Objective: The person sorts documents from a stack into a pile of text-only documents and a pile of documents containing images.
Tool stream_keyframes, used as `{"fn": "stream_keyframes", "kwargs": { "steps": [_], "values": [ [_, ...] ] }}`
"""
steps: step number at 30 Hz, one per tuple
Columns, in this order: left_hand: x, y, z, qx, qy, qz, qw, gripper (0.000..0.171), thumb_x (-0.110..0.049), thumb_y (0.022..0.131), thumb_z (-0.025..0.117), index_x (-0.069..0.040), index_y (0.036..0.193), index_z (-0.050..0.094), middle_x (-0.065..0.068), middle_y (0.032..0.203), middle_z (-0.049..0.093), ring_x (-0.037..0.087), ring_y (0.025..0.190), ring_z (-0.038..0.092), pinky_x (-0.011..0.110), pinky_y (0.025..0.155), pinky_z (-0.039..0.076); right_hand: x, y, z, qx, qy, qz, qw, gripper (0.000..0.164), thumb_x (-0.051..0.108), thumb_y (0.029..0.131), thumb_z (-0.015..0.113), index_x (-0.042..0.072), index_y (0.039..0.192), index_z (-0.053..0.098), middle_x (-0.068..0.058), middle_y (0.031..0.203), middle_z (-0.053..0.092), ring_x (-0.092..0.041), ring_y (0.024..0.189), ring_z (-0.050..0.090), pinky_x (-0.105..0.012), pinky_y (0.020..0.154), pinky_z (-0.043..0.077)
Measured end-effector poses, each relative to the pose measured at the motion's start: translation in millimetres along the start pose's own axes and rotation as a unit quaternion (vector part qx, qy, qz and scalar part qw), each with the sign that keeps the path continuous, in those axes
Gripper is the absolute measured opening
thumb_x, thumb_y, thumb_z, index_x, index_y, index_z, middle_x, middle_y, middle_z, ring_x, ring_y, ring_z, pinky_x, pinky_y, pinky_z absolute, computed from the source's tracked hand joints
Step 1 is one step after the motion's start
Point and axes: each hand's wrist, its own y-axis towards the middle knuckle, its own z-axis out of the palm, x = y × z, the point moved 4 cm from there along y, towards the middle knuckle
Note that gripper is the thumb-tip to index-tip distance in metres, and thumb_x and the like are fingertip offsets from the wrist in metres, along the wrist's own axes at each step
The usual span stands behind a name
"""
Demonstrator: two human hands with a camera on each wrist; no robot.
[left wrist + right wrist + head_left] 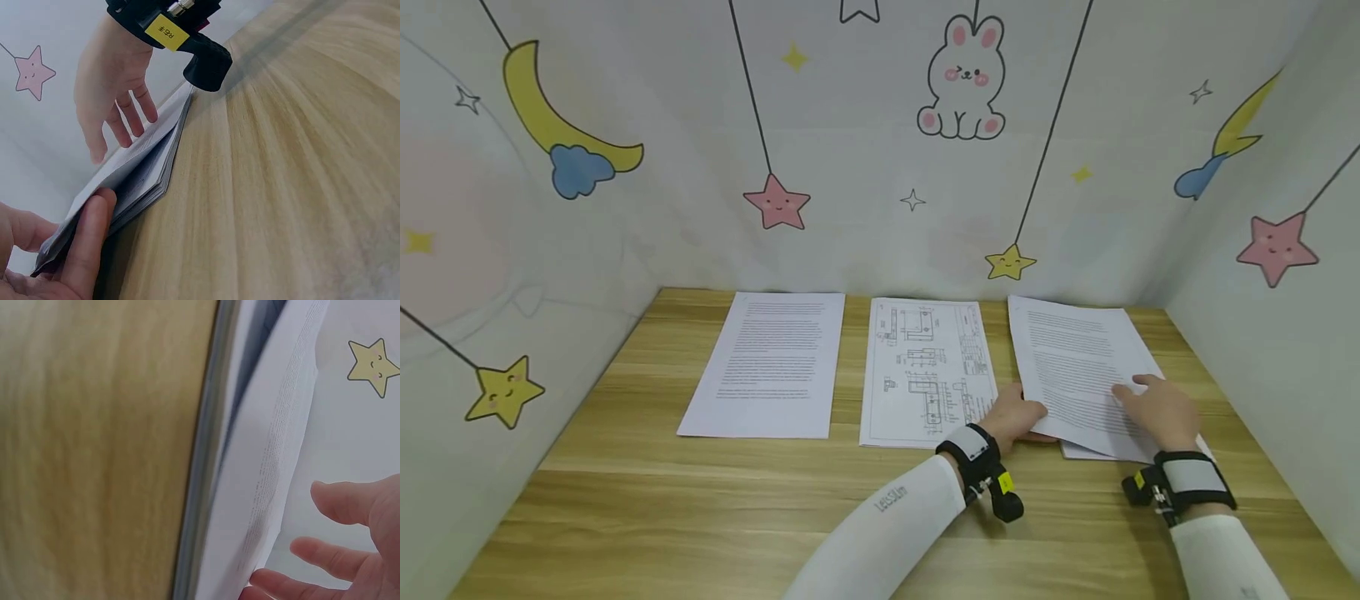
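At the right of the table a printed text sheet (1067,350) lies over a stack of paper (147,195), its near left part raised off the stack. My left hand (1013,414) pinches the sheet's left edge, thumb on top and fingers underneath. Over the sheet's right side is my right hand (1163,414), fingers spread and loosely extended; in the right wrist view a fingertip (262,576) meets or nearly meets the paper. Partly under my left hand in the head view lies a technical drawing sheet (917,358).
A separate text page (767,367) lies flat at the left of the wooden table (700,517). White curtain walls (865,233) with cartoon prints stand along the back and both sides. Each wrist wears a strap with a small black camera (1006,500).
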Motion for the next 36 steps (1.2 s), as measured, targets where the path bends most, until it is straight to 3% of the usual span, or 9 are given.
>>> {"fn": "stream_keyframes", "kwargs": {
  "steps": [7, 9, 12, 18, 26, 28, 31, 34, 36],
  "values": [
    [-1.6, 0.6, 2.3, -0.008, 0.018, -0.001, 0.9998, 0.054, 0.009, 0.091, 0.043, -0.001, 0.144, 0.042, 0.016, 0.132, 0.057, 0.024, 0.115, 0.057, 0.041, 0.104, 0.046, 2, -3, 1, 0.002, 0.01, -0.03, 1.0, 0.063, 0.038, 0.098, 0.048, -0.012, 0.135, 0.046, -0.041, 0.131, 0.052, -0.055, 0.116, 0.053, -0.058, 0.086, 0.047],
    [-1.9, 0.8, 1.2, -0.022, 0.01, -0.013, 0.9996, 0.053, 0.008, 0.092, 0.043, 0.0, 0.144, 0.038, 0.016, 0.126, 0.057, 0.026, 0.109, 0.059, 0.044, 0.098, 0.051, 4, -3, 2, 0.004, 0.013, -0.037, 0.999, 0.063, 0.038, 0.098, 0.047, -0.013, 0.135, 0.046, -0.041, 0.13, 0.052, -0.054, 0.114, 0.054, -0.058, 0.086, 0.047],
    [-3.7, 0.5, 0.2, -0.036, -0.004, -0.01, 0.9993, 0.045, 0.009, 0.092, 0.043, 0.0, 0.136, 0.045, 0.014, 0.11, 0.061, 0.024, 0.093, 0.063, 0.046, 0.084, 0.058, 5, -3, 3, 0.005, 0.017, -0.039, 0.999, 0.063, 0.038, 0.098, 0.047, -0.012, 0.136, 0.046, -0.042, 0.13, 0.051, -0.054, 0.115, 0.053, -0.059, 0.086, 0.047],
    [-5.3, -0.8, -3.1, -0.013, -0.031, -0.001, 0.9994, 0.037, 0.009, 0.095, 0.041, -0.006, 0.126, 0.054, 0.015, 0.102, 0.068, 0.025, 0.083, 0.07, 0.044, 0.069, 0.061, 1, -3, 6, 0.014, 0.046, -0.018, 0.999, 0.065, 0.039, 0.1, 0.047, -0.011, 0.142, 0.041, -0.042, 0.136, 0.045, -0.056, 0.12, 0.048, -0.062, 0.092, 0.045],
    [-11.2, -4.4, -26.1, -0.028, 0.057, 0.028, 0.9975, 0.037, -0.004, 0.096, 0.049, -0.002, 0.133, 0.055, 0.011, 0.116, 0.065, 0.019, 0.102, 0.06, 0.039, 0.096, 0.049, 4, -5, 4, 0.032, 0.108, -0.01, 0.994, 0.083, 0.046, 0.101, 0.043, -0.01, 0.153, 0.013, -0.043, 0.152, 0.019, -0.061, 0.139, 0.025, -0.07, 0.109, 0.03],
    [-12.8, -5.5, -34.0, -0.021, 0.05, 0.033, 0.998, 0.037, -0.007, 0.097, 0.051, -0.003, 0.134, 0.054, 0.011, 0.117, 0.066, 0.021, 0.105, 0.062, 0.041, 0.097, 0.05, 6, -5, 4, 0.044, 0.16, 0.004, 0.986, 0.09, 0.05, 0.1, 0.043, -0.006, 0.156, -0.001, -0.039, 0.157, 0.007, -0.06, 0.143, 0.015, -0.07, 0.112, 0.025],
    [-15.3, -7.1, -46.9, -0.02, 0.05, 0.037, 0.9978, 0.041, -0.011, 0.098, 0.054, -0.005, 0.138, 0.052, 0.01, 0.118, 0.066, 0.021, 0.107, 0.063, 0.042, 0.097, 0.05, 9, -7, 4, 0.05, 0.263, 0.024, 0.963, 0.097, 0.052, 0.099, 0.047, 0.002, 0.156, -0.013, -0.033, 0.162, -0.003, -0.056, 0.147, 0.011, -0.069, 0.115, 0.022],
    [-18.3, -8.9, -59.8, -0.021, 0.046, 0.046, 0.9977, 0.045, -0.013, 0.099, 0.055, -0.006, 0.142, 0.049, 0.009, 0.118, 0.067, 0.02, 0.105, 0.065, 0.04, 0.096, 0.052, 15, -11, 5, 0.04, 0.342, 0.031, 0.938, 0.092, 0.05, 0.099, 0.05, 0.007, 0.159, -0.005, -0.028, 0.164, 0.013, -0.044, 0.144, 0.031, -0.056, 0.107, 0.04],
    [-20.6, -10.9, -68.3, -0.02, 0.043, 0.054, 0.9974, 0.044, -0.013, 0.099, 0.056, -0.007, 0.142, 0.05, 0.01, 0.115, 0.069, 0.021, 0.1, 0.068, 0.038, 0.091, 0.054, 22, -15, 5, 0.029, 0.362, 0.025, 0.931, 0.085, 0.048, 0.1, 0.049, 0.007, 0.16, 0.005, -0.025, 0.159, 0.027, -0.03, 0.128, 0.048, -0.039, 0.094, 0.047]
  ]
}}
